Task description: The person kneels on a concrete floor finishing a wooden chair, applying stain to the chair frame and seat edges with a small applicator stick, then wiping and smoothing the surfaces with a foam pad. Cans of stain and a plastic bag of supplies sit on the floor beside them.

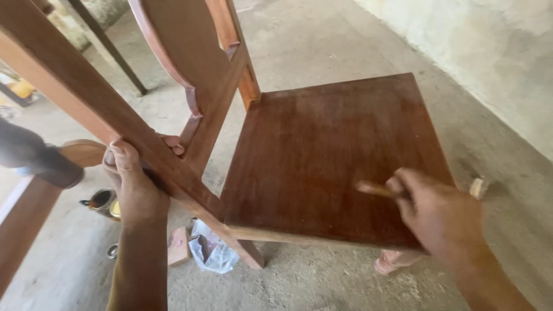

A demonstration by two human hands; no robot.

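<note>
A brown wooden chair stands on the concrete floor, its flat seat [328, 155] facing me and its carved backrest [199, 63] rising at the upper left. My left hand [135, 187] grips the slanted back post [86, 98] of the chair, fingers wrapped behind it. My right hand [440, 216] rests over the seat's near right corner and holds a thin wooden-handled brush [374, 189]; its handle end points left and its tip is hidden by the hand.
A small open tin [103, 200] sits on the floor left of the chair. A crumpled clear plastic bag [213, 253] and a wood scrap [178, 246] lie under the seat's front edge. A pale wall [495, 52] runs along the right.
</note>
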